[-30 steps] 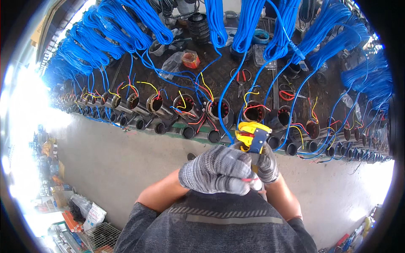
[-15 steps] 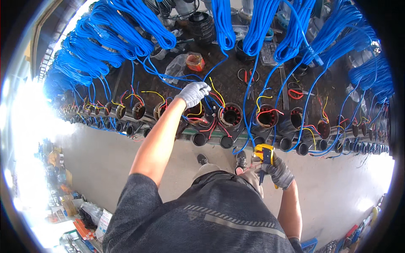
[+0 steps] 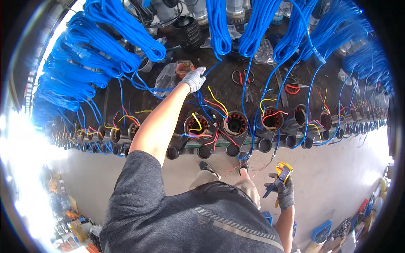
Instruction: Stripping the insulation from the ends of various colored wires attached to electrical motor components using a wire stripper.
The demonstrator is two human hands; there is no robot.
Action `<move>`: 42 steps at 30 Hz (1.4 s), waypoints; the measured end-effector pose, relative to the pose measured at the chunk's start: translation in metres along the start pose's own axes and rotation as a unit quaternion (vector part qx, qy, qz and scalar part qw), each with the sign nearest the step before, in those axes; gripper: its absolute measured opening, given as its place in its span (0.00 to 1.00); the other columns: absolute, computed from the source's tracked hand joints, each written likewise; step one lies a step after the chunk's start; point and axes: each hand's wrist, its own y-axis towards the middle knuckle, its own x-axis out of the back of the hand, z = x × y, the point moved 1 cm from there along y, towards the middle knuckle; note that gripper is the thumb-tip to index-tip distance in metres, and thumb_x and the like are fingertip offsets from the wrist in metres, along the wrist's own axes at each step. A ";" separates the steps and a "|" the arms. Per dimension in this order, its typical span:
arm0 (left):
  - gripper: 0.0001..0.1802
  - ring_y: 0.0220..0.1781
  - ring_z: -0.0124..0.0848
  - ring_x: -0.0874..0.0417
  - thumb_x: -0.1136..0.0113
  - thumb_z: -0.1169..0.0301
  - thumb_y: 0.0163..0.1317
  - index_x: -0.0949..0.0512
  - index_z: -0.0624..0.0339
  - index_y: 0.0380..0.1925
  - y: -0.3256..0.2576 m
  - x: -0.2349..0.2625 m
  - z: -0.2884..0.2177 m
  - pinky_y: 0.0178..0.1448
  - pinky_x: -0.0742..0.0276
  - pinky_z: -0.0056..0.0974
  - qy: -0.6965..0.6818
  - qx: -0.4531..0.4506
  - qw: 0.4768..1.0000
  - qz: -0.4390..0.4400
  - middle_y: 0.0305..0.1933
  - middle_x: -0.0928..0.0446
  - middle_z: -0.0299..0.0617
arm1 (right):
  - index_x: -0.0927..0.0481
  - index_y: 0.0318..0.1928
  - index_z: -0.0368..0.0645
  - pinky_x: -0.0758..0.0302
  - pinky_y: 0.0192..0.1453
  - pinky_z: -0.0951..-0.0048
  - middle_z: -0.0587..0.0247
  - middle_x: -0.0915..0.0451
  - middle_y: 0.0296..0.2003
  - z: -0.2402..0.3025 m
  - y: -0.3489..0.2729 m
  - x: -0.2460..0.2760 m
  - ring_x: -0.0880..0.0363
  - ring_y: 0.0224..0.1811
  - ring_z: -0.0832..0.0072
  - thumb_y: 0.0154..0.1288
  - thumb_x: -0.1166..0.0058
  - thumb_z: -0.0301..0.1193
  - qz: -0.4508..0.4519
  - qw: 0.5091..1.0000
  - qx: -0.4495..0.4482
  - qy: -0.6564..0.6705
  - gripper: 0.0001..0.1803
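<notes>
My left hand (image 3: 195, 80), in a pale glove, reaches over the bench with its fingers closed round a blue cable (image 3: 214, 65) that hangs from a coil above. Below it, the cable runs down towards a round motor stator (image 3: 235, 124) with coloured leads. A red-and-yellow wire pair stands up at this stator's left rim. Another stator (image 3: 196, 124) sits beside it, a yellow lead curling out. Off the bench's near edge, at the lower right, my right hand (image 3: 285, 193), in a grey glove, grips a yellow-and-dark-blue wire stripper (image 3: 284, 171).
Bundled blue cable coils (image 3: 219, 31) hang along the far side. A reddish plastic tub (image 3: 184, 67) and clear bag (image 3: 166, 78) lie by my left hand. Red-handled scissors (image 3: 244, 80) and a second red-handled pair (image 3: 292, 88) rest on the bench. Thin stripped wires (image 3: 270, 162) dangle over the front edge.
My left hand has moved farther over the bench, up to the reddish tub. My right hand has shifted right and down with the wire stripper, away from the thin dangling wires.
</notes>
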 end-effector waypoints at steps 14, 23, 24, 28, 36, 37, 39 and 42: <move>0.18 0.17 0.32 0.29 0.45 0.51 0.79 0.23 0.54 0.42 -0.132 0.259 -0.017 0.35 0.16 0.50 -0.950 0.248 0.175 -0.069 0.19 0.31 0.32 | 0.23 0.57 0.34 0.14 0.43 0.64 0.56 0.15 0.40 0.029 0.013 -0.053 0.13 0.35 0.66 0.68 0.33 0.41 0.125 0.989 0.015 0.083 0.27; 0.27 0.47 0.41 0.14 0.44 0.58 0.79 0.32 0.39 0.76 -0.289 0.359 -0.129 0.69 0.23 0.62 -0.949 0.040 -0.073 -0.303 0.47 0.15 0.46 | 0.25 0.70 0.43 0.14 0.59 0.54 0.49 0.25 0.69 0.098 0.048 -0.195 0.12 0.52 0.55 0.69 0.33 0.41 0.466 0.838 -0.097 0.265 0.33; 0.29 0.41 0.38 0.15 0.45 0.62 0.79 0.35 0.39 0.78 -0.299 0.359 -0.135 0.59 0.19 0.55 -0.944 0.027 -0.034 -0.327 0.47 0.15 0.47 | 0.25 0.71 0.43 0.14 0.59 0.53 0.52 0.26 0.71 0.100 0.053 -0.209 0.12 0.52 0.56 0.69 0.33 0.42 0.471 0.825 -0.127 0.285 0.34; 0.29 0.22 0.18 0.25 0.50 0.73 0.79 0.35 0.43 0.78 -0.349 0.355 -0.146 0.26 0.26 0.29 -0.925 0.130 0.045 -0.356 0.48 0.15 0.49 | 0.20 0.61 0.40 0.12 0.51 0.54 0.49 0.22 0.66 0.121 0.090 -0.242 0.11 0.43 0.58 0.67 0.33 0.36 0.484 0.821 -0.112 0.281 0.25; 0.14 0.27 0.21 0.21 0.49 0.71 0.81 0.18 0.59 0.57 -0.370 0.307 -0.132 0.30 0.24 0.30 -0.876 0.291 0.144 -0.357 0.47 0.13 0.40 | 0.16 0.58 0.42 0.15 0.53 0.65 0.57 0.12 0.50 0.207 0.058 -0.257 0.11 0.48 0.67 0.59 0.23 0.42 0.695 0.638 0.325 -0.061 0.30; 0.15 0.28 0.22 0.21 0.48 0.67 0.81 0.19 0.61 0.59 -0.362 0.302 -0.127 0.33 0.24 0.30 -0.794 0.319 0.325 -0.402 0.46 0.13 0.40 | 0.15 0.59 0.41 0.17 0.57 0.65 0.60 0.12 0.53 0.210 0.038 -0.243 0.13 0.53 0.70 0.59 0.24 0.36 0.683 0.655 0.218 -0.237 0.28; 0.20 0.30 0.24 0.20 0.47 0.60 0.81 0.20 0.63 0.61 -0.352 0.301 -0.123 0.38 0.22 0.30 -0.607 0.348 0.580 -0.417 0.42 0.14 0.40 | 0.15 0.56 0.46 0.18 0.55 0.62 0.57 0.12 0.46 0.194 0.003 -0.253 0.12 0.48 0.60 0.59 0.28 0.30 0.694 0.578 0.313 -0.295 0.23; 0.29 0.37 0.28 0.15 0.50 0.48 0.82 0.20 0.65 0.60 -0.353 0.313 -0.131 0.50 0.20 0.30 -0.749 0.311 0.526 -0.258 0.36 0.13 0.41 | 0.16 0.59 0.55 0.18 0.54 0.54 0.59 0.13 0.46 0.171 -0.017 -0.262 0.14 0.49 0.52 0.62 0.32 0.41 0.643 0.473 0.335 -0.501 0.24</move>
